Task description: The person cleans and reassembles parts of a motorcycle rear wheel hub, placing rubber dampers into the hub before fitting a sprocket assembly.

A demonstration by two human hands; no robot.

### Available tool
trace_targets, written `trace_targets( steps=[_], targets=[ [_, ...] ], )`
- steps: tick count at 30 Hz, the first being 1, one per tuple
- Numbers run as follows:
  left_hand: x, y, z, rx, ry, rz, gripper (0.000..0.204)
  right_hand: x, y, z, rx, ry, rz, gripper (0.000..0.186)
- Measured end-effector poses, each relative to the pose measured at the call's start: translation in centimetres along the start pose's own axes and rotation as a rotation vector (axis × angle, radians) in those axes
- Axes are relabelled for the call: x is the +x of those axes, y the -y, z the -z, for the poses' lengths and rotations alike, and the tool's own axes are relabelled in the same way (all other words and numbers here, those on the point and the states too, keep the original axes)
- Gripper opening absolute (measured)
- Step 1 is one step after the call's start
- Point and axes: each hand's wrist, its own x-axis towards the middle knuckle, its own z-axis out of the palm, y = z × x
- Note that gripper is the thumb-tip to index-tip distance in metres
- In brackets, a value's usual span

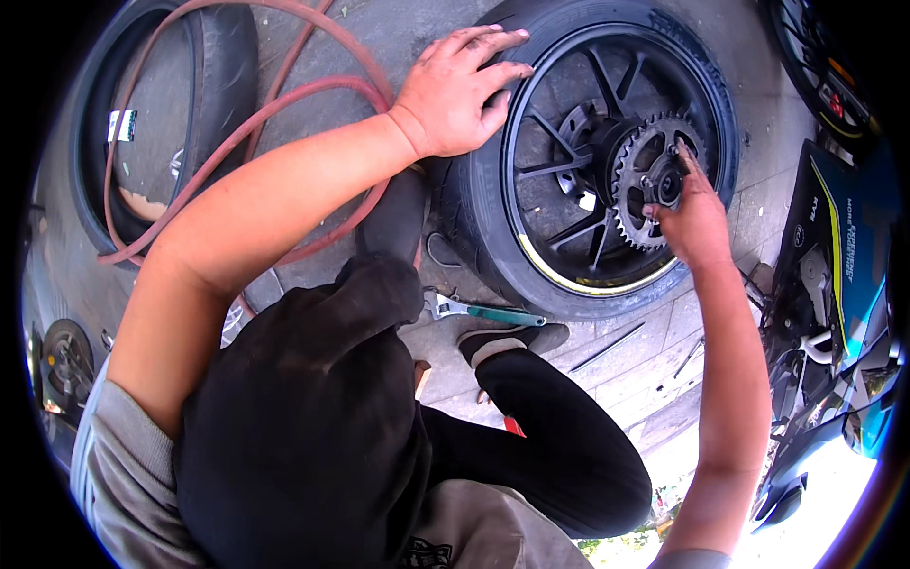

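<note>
An outdoor motorcycle repair spot on a grey paved sidewalk (398,38). A removed rear motorcycle wheel (531,256) with black spokes and a toothed sprocket (633,194) stands on the paving slabs. A bare spare tyre (223,66) lies toward the upper left edge of the paving, with a red air hose (284,104) looped across it. An adjustable wrench (479,311) lies on the ground. A blue motorcycle (839,275) is parked along the right edge.

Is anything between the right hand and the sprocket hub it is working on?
Nothing visible. The right hand already has its fingertips at the hub of the sprocket, while the left hand lies flat on the tyre.
</note>
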Motion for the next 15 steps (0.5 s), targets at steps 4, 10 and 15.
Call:
trace_targets(
  steps=[4,10,15],
  targets=[
    [0.0,-0.3,-0.2,-0.017,-0.013,0.001,0.043,-0.6,0.6,-0.6,-0.026,-0.011,-0.064,0.108],
    [-0.2,0.0,-0.2,-0.064,-0.009,0.000,0.043,-0.5,-0.4,-1.0,-0.013,-0.020,-0.010,0.116],
    [-0.1,0.1,-0.4,-0.056,-0.032,-0.016,0.039,-0.5,-0.8,-2.3,0.004,-0.113,0.015,0.114]
  ],
)
